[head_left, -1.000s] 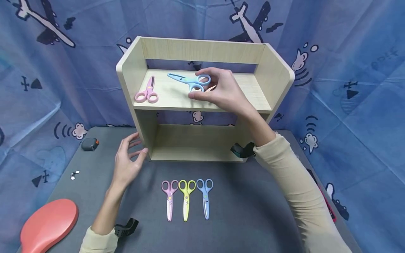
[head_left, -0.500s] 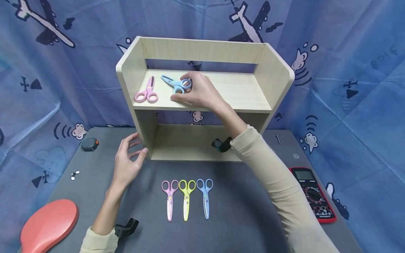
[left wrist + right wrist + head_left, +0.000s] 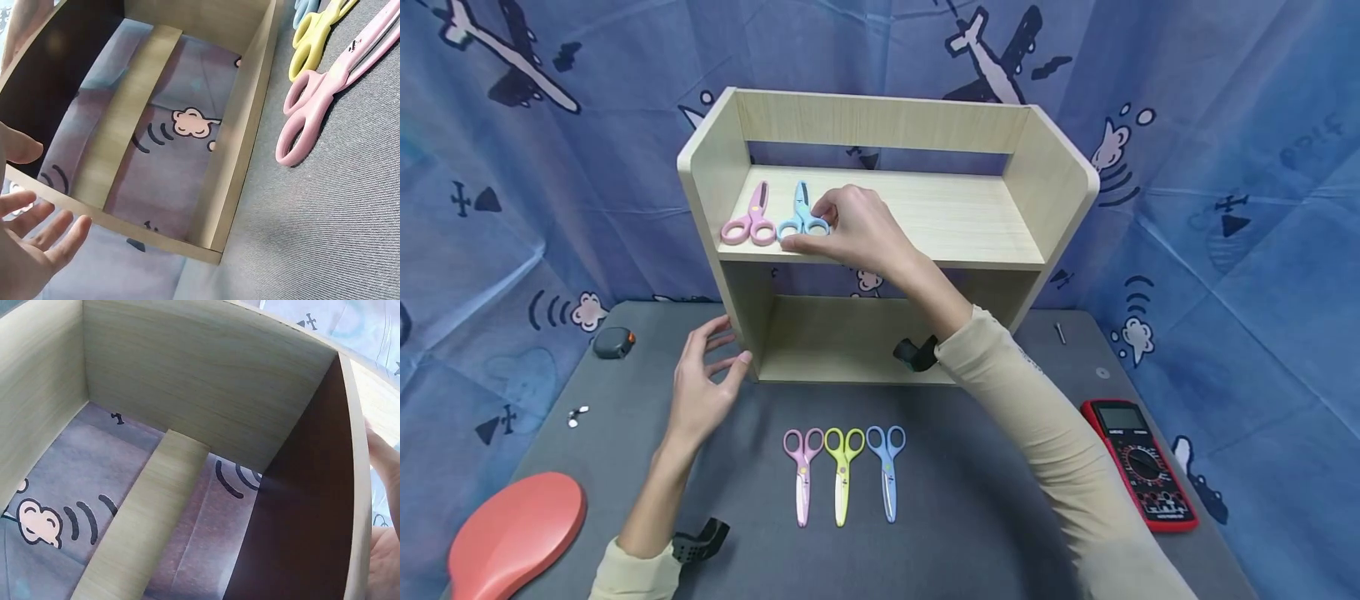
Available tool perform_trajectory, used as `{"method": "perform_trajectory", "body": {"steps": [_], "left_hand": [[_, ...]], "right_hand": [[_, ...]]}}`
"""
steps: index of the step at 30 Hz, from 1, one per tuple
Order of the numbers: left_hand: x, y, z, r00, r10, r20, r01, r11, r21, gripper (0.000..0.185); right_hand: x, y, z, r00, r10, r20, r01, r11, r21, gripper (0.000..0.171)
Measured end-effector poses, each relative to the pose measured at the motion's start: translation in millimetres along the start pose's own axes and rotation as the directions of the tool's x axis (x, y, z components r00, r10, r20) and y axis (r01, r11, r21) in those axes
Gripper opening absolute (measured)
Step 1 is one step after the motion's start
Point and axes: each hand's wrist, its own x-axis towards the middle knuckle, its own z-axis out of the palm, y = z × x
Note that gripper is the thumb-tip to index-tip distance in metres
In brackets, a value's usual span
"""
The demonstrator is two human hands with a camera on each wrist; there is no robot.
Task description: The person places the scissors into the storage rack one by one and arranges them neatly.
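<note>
Head view: the right hand (image 3: 857, 229) reaches onto the upper board of the wooden shelf (image 3: 1060, 192), its grip pinched around the handles of the blue scissors (image 3: 801, 218), which lie flat just beside the pink scissors (image 3: 750, 221). The left hand (image 3: 703, 383) rests against the shelf's left wall, fingers relaxed, holding nothing. On the grey worktop (image 3: 970, 500) lie 3 scissors in a row (image 3: 842, 471); a multimeter (image 3: 1138, 462) sits to the right.

Left wrist view: spread fingers (image 3: 37, 244) touch the shelf's edge.

Right wrist view: only the shelf's lower bay (image 3: 187, 419) shows; the grip cannot be told here.
</note>
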Motion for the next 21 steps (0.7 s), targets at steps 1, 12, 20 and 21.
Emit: {"method": "perform_trajectory", "body": {"steps": [1,12,20,21], "left_hand": [[0.1,0.0,-0.1,1.000,-0.001,0.001,0.001,1.000,0.000,0.059],[-0.7,-0.2,-1.6,1.000,-0.003,0.005,0.003,1.000,0.010,0.059],[-0.7,-0.7,-0.7,1.000,-0.001,0.003,0.001,1.000,0.001,0.059],[-0.5,-0.7,-0.7,1.000,-0.001,0.000,0.001,1.000,0.000,0.059]], "right_hand": [[0,0,1,1.000,-0.001,-0.004,0.001,1.000,0.003,0.060],[-26,0,0,0.995,-0.039,-0.091,0.050,0.991,0.122,0.064],[-96,14,3,0.965,-0.202,-0.164,0.241,0.932,0.271,0.052],[-105,19,5,0.967,-0.208,-0.145,0.242,0.926,0.291,0.051]]}}
